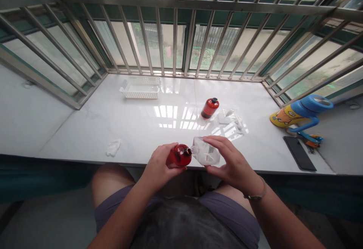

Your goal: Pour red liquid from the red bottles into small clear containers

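My left hand (163, 162) is wrapped round a red bottle (181, 156), which lies tilted over with its neck pointing right. In my right hand (229, 157) is a clear bottle (208, 153) with angular sides, its neck turned left. The two necks meet or nearly meet just above the table's front edge; whether they touch I cannot tell. A second red bottle (210, 109) with a black cap stands on the white table beyond my hands. Beside it lies clear plastic packaging (231, 121).
A white perforated basket (140, 88) sits at the back left. A crumpled white tissue (113, 147) lies near the front edge. At the right are a blue and yellow water bottle (297, 111), a black phone (299, 153) and keys (312, 140). Metal window bars (176, 37) enclose the back.
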`<state>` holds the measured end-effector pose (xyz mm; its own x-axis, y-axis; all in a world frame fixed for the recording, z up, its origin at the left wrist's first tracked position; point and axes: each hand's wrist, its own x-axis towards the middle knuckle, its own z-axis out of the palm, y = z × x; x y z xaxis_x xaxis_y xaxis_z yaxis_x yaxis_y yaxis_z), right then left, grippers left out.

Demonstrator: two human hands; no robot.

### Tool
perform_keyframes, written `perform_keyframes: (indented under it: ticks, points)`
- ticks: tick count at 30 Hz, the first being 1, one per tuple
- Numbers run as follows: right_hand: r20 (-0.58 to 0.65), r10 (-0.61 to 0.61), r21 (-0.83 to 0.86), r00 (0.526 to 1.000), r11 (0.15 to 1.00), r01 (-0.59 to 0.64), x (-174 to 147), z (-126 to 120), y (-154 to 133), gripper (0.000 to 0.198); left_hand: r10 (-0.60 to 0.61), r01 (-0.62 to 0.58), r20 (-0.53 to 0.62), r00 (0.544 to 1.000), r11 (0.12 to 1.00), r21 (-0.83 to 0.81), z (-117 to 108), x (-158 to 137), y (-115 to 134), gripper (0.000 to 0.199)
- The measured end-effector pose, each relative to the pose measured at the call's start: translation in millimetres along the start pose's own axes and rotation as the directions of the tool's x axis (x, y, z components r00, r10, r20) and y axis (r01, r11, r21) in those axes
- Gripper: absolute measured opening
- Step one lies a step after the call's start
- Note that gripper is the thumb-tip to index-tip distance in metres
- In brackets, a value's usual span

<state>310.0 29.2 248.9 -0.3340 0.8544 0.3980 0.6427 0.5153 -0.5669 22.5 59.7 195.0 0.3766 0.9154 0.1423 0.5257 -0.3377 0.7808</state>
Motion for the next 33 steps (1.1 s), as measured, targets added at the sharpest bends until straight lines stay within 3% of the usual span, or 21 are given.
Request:
perform_keyframes:
  ticks: [33]
  points:
    - [0.115,-0.059,-0.182,0.992,0.980,0.079,1,-7,-2,0.080,-0.043,0.046,0.037,0.998,0.996,-0.071,20,-1,-6,0.083]
